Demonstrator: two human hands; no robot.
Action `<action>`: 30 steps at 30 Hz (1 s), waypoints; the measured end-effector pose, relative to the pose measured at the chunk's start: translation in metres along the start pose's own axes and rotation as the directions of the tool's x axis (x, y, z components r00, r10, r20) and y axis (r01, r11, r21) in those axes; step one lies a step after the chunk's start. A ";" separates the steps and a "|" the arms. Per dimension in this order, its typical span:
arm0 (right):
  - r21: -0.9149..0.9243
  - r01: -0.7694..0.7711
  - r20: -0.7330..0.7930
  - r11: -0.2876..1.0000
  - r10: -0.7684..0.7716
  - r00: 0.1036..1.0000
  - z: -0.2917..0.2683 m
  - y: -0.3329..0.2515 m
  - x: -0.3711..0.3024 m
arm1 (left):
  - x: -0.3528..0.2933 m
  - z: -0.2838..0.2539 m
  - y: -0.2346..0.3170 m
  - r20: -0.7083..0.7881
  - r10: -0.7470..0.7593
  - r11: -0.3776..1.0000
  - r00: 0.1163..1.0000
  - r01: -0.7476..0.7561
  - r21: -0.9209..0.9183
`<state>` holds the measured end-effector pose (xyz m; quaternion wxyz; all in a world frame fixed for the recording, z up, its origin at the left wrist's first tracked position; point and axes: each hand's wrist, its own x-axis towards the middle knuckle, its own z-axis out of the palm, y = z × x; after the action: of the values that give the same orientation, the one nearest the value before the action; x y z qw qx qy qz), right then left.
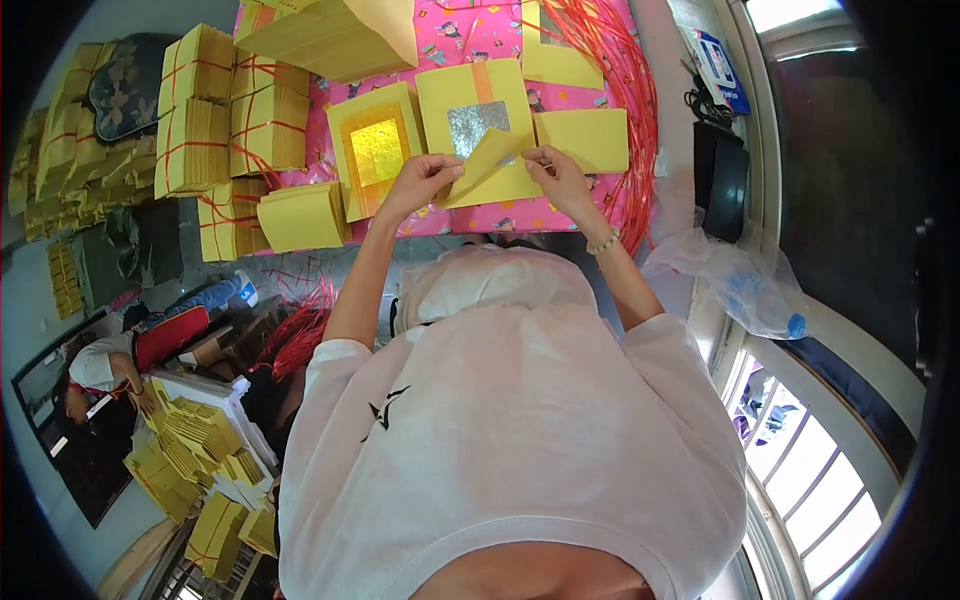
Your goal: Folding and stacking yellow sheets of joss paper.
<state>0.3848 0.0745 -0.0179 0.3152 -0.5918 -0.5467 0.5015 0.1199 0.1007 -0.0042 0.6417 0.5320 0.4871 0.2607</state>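
A yellow paper sheet [490, 165] is held by its near edge at both sides, its near part curled up over the silver foil square [478, 125] on the yellow paper. My left hand [422, 185] pinches the left corner. My right hand [560, 182] grips the right side between thumb and fingers. Left of them lies a yellow sheet with a gold foil square [377, 152]. A folded yellow paper stack [302, 217] sits by my left wrist, and another plain yellow piece [590, 140] lies beyond my right hand.
Tied yellow paper bundles [195, 140] are piled at the table's left. Red plastic strings [625, 110] hang along the right edge of the pink patterned tablecloth [470, 30]. A clear plastic bag [730, 280] lies at right. Another person [105, 365] works at lower left beside more yellow stacks.
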 end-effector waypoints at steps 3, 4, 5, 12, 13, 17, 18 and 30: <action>0.018 0.002 0.008 1.000 -0.002 1.000 0.000 -0.002 0.000 | -0.001 -0.001 0.003 0.007 -0.018 1.000 1.000 0.018 0.008; 0.027 0.008 0.015 1.000 -0.009 1.000 0.000 -0.001 0.000 | -0.002 0.000 0.006 0.008 -0.018 1.000 1.000 0.018 0.007; 0.027 0.008 0.014 1.000 -0.008 1.000 -0.001 -0.001 0.001 | -0.003 0.001 0.010 0.011 -0.034 0.999 0.999 0.034 0.014; 0.032 0.012 0.033 0.999 -0.013 0.999 -0.001 0.002 0.001 | -0.004 0.001 0.008 0.025 -0.018 0.999 1.000 0.016 0.052; 0.031 0.013 0.037 0.999 -0.014 0.999 -0.001 0.002 0.001 | -0.004 0.001 0.007 0.024 -0.018 0.998 1.000 0.017 0.052; 0.028 0.007 0.040 1.000 -0.008 0.999 0.000 0.001 0.002 | -0.003 0.000 0.004 0.023 -0.014 0.998 1.000 0.013 0.062; 0.047 0.017 0.032 0.999 -0.018 0.999 0.000 0.002 0.002 | -0.003 0.000 0.006 0.029 -0.012 0.998 0.999 0.011 0.060; 0.042 0.013 -0.077 0.999 -0.010 0.997 -0.003 0.009 0.003 | 0.001 0.000 -0.007 -0.017 0.005 0.995 1.000 -0.007 -0.098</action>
<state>0.3906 0.0760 -0.0259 0.3515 -0.6007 -0.5266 0.4882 0.1185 0.0993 -0.0114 0.6619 0.4993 0.4776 0.2907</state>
